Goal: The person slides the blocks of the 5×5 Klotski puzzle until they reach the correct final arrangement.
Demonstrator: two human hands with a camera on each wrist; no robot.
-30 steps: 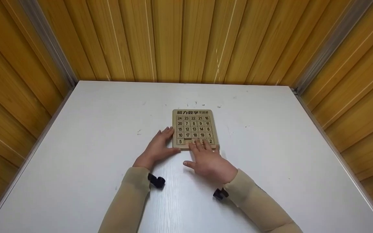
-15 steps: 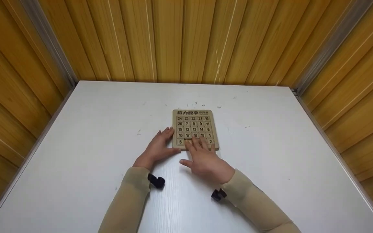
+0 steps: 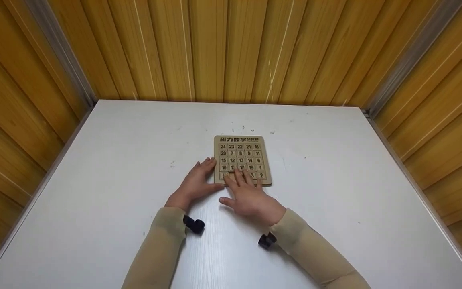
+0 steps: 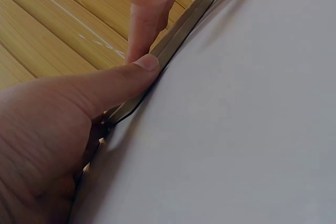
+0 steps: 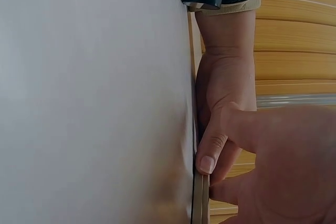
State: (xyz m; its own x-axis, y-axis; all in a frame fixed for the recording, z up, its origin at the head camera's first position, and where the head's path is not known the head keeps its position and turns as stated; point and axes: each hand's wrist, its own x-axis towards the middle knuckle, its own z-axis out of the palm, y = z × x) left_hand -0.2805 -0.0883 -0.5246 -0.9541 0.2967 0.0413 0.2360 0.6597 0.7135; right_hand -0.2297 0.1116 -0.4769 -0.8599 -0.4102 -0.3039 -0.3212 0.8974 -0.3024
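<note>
In the head view, the wooden number sliding puzzle [image 3: 241, 153] is lying flat on the white table [image 3: 315, 180]; the right hand [image 3: 251, 198] is resting spread fingers over its bottom row, and the left hand [image 3: 194, 184] is bracketing the near-left corner, thumb apart. In both wrist views, the left thumb is pressing the puzzle's edge. Seemingly, bottom-row number tiles [image 3: 261, 175] are being slid; the next move is calling for steady bracing and light fingertip pressure

One number board [image 3: 264, 160], two grips [image 3: 193, 184] [image 3: 252, 199], two sleeves [image 3: 157, 241] [image 3: 319, 249], two wrist cameras [image 3: 194, 224] [image 3: 267, 241], one table [image 3: 134, 160]
</note>
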